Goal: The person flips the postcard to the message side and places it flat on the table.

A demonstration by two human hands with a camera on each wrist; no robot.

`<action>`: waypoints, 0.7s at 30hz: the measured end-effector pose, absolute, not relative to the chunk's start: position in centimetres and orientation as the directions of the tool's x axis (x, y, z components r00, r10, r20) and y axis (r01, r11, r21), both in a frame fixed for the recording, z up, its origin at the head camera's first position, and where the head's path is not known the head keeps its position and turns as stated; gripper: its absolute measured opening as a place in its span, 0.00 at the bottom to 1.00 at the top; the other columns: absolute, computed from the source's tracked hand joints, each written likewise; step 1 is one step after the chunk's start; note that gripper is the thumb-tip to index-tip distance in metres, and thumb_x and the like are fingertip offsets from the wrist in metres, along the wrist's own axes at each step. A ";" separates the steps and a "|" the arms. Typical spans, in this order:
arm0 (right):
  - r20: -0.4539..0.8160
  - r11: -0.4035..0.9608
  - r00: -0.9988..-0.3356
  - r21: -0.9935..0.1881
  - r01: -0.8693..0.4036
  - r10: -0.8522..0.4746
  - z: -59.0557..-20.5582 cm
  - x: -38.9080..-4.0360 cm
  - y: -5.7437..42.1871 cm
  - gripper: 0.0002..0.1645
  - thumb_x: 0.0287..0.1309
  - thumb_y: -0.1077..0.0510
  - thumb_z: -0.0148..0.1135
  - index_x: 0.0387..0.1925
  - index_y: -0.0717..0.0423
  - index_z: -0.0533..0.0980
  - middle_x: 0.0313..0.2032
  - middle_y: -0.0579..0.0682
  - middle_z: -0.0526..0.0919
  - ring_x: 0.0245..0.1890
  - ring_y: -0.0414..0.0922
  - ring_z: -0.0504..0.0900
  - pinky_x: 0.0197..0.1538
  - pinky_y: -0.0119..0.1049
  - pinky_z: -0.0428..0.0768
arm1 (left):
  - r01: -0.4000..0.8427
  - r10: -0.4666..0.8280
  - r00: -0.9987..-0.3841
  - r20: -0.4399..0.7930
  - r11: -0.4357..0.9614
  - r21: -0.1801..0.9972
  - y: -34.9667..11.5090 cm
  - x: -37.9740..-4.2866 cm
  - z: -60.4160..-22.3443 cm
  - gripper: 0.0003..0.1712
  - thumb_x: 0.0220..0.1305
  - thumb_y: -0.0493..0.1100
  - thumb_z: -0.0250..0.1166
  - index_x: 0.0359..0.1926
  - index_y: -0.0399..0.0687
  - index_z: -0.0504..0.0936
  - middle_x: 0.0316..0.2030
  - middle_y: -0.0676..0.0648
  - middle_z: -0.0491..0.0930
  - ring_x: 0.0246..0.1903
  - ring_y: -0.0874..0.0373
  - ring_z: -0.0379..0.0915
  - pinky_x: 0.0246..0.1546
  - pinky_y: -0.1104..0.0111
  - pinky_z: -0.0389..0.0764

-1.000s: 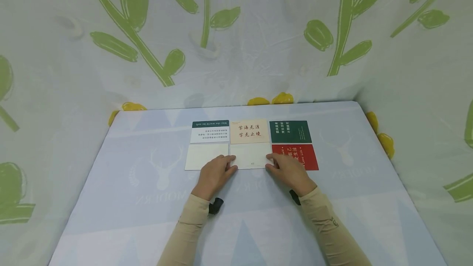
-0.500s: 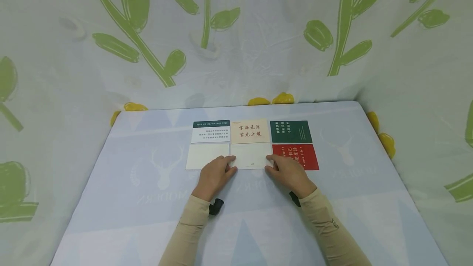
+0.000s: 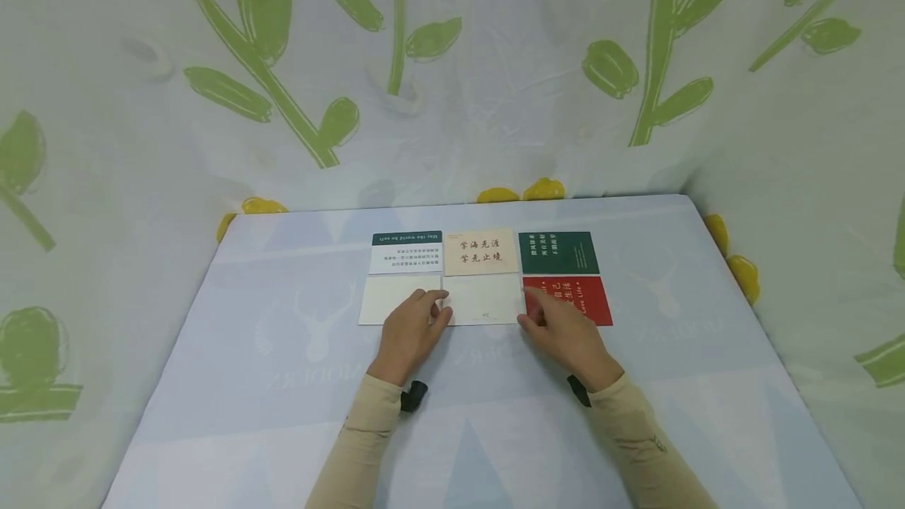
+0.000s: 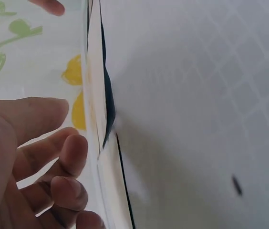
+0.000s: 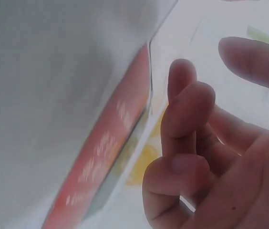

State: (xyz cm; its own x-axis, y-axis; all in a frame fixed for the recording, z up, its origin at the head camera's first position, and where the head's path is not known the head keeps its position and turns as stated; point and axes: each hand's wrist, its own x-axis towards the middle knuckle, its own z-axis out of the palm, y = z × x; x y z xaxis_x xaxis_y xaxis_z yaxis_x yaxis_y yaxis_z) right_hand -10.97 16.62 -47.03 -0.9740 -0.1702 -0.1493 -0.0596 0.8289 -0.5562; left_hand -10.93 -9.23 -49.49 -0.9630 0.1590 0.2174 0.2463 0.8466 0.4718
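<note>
Cards lie flat in two rows of three on the table. At the back are a white card with a green band [image 3: 406, 258], a beige card [image 3: 481, 252] and a green card [image 3: 569, 252]. In front lie a blank white card [image 3: 387, 298], a second white card [image 3: 483, 301] and a red card [image 3: 590, 301]. My left hand [image 3: 410, 328] hovers over the blank card's right part, its fingers loosely bent and holding nothing. Over the red card's left part is my right hand [image 3: 569, 336], partly hiding it. In the right wrist view, that hand's loosely curled fingers [image 5: 191, 109] stand apart from the red card.
A pale patterned cloth covers the table [image 3: 233, 383]. Behind and beside it hangs a white curtain [image 3: 495, 116] printed with green leaves and yellow flowers. A small black wrist camera [image 3: 413, 397] sits at my left sleeve.
Both hands have come away from the front middle white card's side edges. My right hand has shifted right over the red card; the left has lifted slightly. The cards keep their layout.
</note>
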 end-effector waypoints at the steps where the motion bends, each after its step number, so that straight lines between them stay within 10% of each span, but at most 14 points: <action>1: -0.143 0.834 -0.976 -0.549 -0.059 -0.164 -46.9 -10.8 17.0 0.38 0.58 0.50 0.74 0.68 0.53 0.71 0.29 0.45 0.77 0.31 0.44 0.77 0.34 0.37 0.79 | 0.255 0.161 -0.960 0.231 0.843 0.474 -9.1 -11.0 -49.5 0.16 0.67 0.45 0.69 0.53 0.44 0.86 0.29 0.52 0.78 0.24 0.61 0.68 0.24 0.69 0.71; 21: -0.019 0.858 -0.999 -0.512 -0.033 -0.050 -47.0 -7.3 25.7 0.33 0.65 0.53 0.67 0.67 0.61 0.69 0.46 0.57 0.81 0.31 0.46 0.74 0.27 0.37 0.74 | 0.400 0.393 -0.913 0.109 0.812 0.426 -4.3 -14.0 -49.0 0.25 0.68 0.55 0.68 0.60 0.49 0.82 0.43 0.50 0.79 0.39 0.59 0.74 0.39 0.68 0.79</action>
State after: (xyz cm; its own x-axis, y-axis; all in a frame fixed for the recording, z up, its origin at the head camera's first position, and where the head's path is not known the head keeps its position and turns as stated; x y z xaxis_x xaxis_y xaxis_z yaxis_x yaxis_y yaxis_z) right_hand -7.29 25.71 -47.02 -0.9986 -0.0503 -0.0193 -0.0333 0.8582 -0.5122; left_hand -13.99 -4.26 -48.97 -0.9131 0.3929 0.1086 0.3999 0.8116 0.4259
